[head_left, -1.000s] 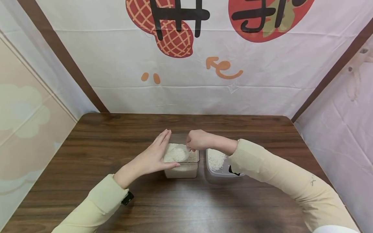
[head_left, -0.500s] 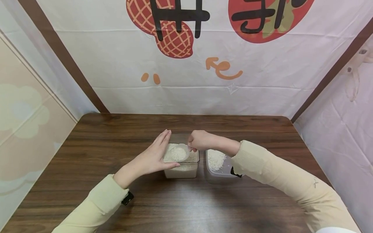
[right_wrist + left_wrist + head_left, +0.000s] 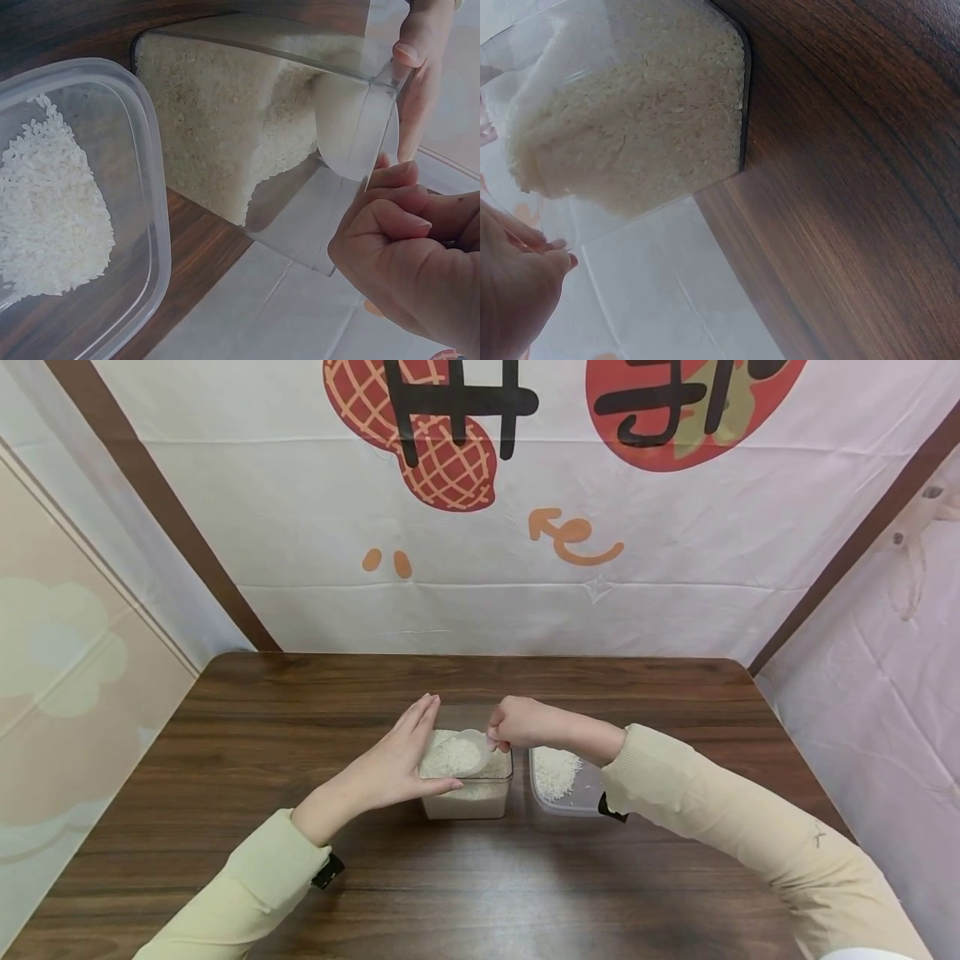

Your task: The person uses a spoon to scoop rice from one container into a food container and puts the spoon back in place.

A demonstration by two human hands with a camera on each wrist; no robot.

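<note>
My left hand (image 3: 390,764) holds a tall clear container of rice (image 3: 467,802), its thumb along the near rim and its fingers at the far side. In the left wrist view the rice (image 3: 645,112) lies in an uneven slope against the clear wall. My right hand (image 3: 517,724) pinches the short handle of a translucent round scoop (image 3: 471,760) at the container's mouth, with rice in its bowl. In the right wrist view the scoop (image 3: 349,112) shows through the wall, beside the curled right fingers (image 3: 390,221).
Close to the right of the tall container stands a shallow clear box (image 3: 573,807) with a pile of white rice (image 3: 52,202) inside. My right forearm passes over it. Both rest on a dark wooden table (image 3: 360,893), with a printed cloth (image 3: 480,610) hanging behind.
The right hand and scoop have shifted slightly to the right, and the scoop's bowl now shows more openly. My left hand and both boxes have stayed in place.
</note>
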